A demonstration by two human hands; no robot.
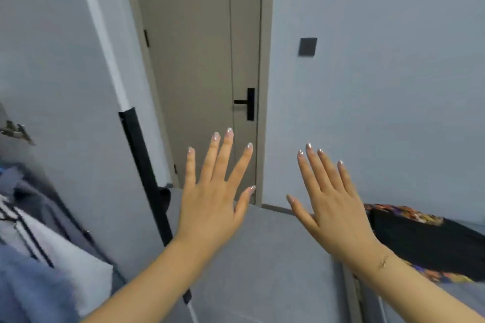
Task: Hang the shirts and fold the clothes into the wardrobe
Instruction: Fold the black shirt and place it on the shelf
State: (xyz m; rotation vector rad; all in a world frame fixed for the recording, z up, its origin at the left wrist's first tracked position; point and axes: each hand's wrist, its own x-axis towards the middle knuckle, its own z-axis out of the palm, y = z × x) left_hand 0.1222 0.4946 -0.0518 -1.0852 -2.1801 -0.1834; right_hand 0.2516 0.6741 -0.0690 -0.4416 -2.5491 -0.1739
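My left hand and my right hand are both raised in front of me, backs toward the camera, fingers straight and spread, holding nothing. At the far left the open wardrobe door with its black edge handle stands ajar. Inside hang clothes: a white garment with dark stripes and bluish fabric. A black garment with an orange and purple patterned border lies on the grey bed at the right.
A closed beige room door with a black lever handle stands straight ahead. A dark wall switch sits on the pale wall to its right. A metal hinge shows on the wardrobe at left.
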